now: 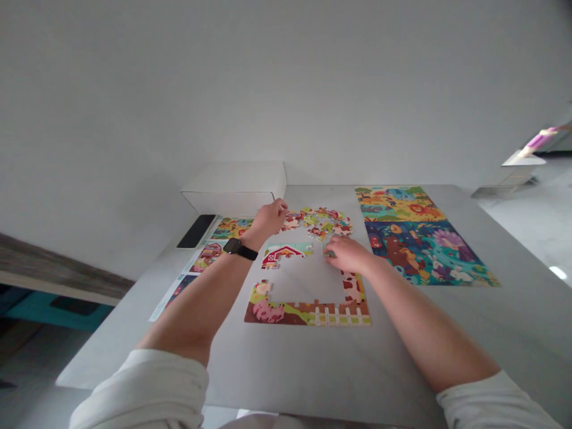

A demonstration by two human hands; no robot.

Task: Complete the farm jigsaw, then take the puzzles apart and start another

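A partly assembled farm jigsaw puzzle (308, 314) lies on the table, its frame showing a pink pig, a white fence and cows. The red barn section (280, 255) is along its upper left, with a gap in the left side below it. My right hand (346, 253) is at the upper right corner, fingers closed around a small puzzle piece (326, 245) that they partly cover. Beside the loose pieces, my left hand (270, 218) is raised with fingertips pinched; what is in them, if anything, is hidden. Behind the frame is a heap of loose puzzle pieces (319, 220).
Two finished puzzles, a savanna scene (397, 204) and a night forest scene (429, 253), lie at the right. A picture sheet (190, 269) is under my left forearm's side. A black phone (196, 231) and a white box (232, 185) are at the back left.
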